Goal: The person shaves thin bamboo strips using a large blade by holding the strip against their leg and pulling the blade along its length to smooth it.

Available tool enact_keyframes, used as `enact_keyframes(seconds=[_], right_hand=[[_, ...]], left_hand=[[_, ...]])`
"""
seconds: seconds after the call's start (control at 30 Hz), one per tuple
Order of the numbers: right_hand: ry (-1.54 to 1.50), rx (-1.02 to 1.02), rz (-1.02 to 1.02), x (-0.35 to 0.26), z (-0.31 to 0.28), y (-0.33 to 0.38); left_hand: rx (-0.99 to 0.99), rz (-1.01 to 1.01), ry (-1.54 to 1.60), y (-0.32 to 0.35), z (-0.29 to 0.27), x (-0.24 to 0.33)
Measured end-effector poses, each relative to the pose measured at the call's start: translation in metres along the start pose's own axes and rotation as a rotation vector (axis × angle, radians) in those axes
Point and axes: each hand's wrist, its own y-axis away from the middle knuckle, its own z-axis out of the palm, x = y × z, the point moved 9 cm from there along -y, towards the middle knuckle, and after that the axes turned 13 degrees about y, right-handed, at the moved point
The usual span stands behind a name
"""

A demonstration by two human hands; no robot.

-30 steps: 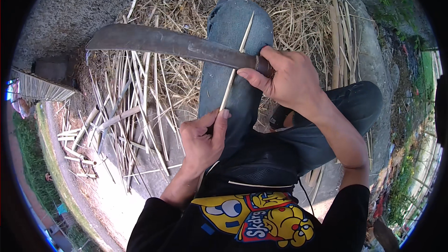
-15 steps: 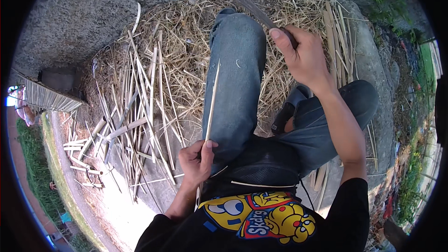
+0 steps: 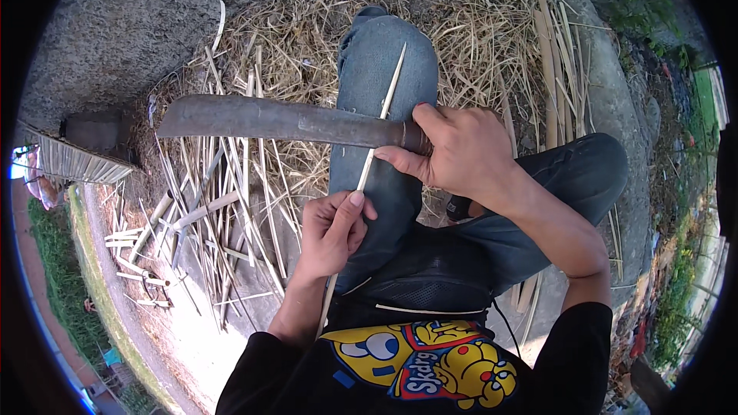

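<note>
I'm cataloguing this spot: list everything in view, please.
Blade: one, dark grey, across the raised leg
Held strip: one, pale, crossing the blade
Lap strip: one, pale, by shirt hem
Loose strips: many, pale, piled at left
Flat strips: several, tan, along the right
Shavings: countless, straw-coloured, heaped beyond legs
Slab: one, grey, right
Rough surface: one, grey, upper left
Slatted panel: one, pale grey, far left
Plants: uncounted, green, both sides
Jeans: one pair, blue, centre
Shirt: one, black, printed, bottom
Left hand: one, bare, pinching held strip
Right hand: one, bare, gripping blade handle
</note>
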Motion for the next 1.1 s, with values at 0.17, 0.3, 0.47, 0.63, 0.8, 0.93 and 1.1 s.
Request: enact_keyframes(seconds=[0.17, 0.3, 0.47, 0.63, 0.8, 0.93, 1.1], right_hand=[[-0.009, 0.059, 0.132, 0.042, -0.007, -0.023], [-0.120, -0.032, 0.274, 0.077, -0.010, -0.031], [-0.420, 0.031, 0.345, 0.081, -0.022, -0.019], [-0.495, 0.025, 0.363, 0.067, -0.028, -0.013], [-0.584, -0.026, 0.368, 0.067, -0.012, -0.009], [-0.666, -0.067, 0.408, 0.066, -0.007, -0.006], [-0.696, -0.060, 0.350, 0.060, -0.005, -0.007]], left_hand=[[-0.099, -0.078, 0.281, 0.027, -0.002, -0.016], [-0.124, -0.087, 0.355, 0.063, -0.026, -0.046], [-0.116, 0.028, 0.333, 0.051, -0.035, -0.026], [-0.163, 0.090, 0.270, 0.036, -0.025, -0.014], [-0.078, 0.146, 0.087, 0.038, -0.032, -0.012], [-0.074, 0.131, 0.056, 0.038, -0.030, -0.011], [-0.057, 0.099, 0.087, 0.036, -0.029, -0.011]])
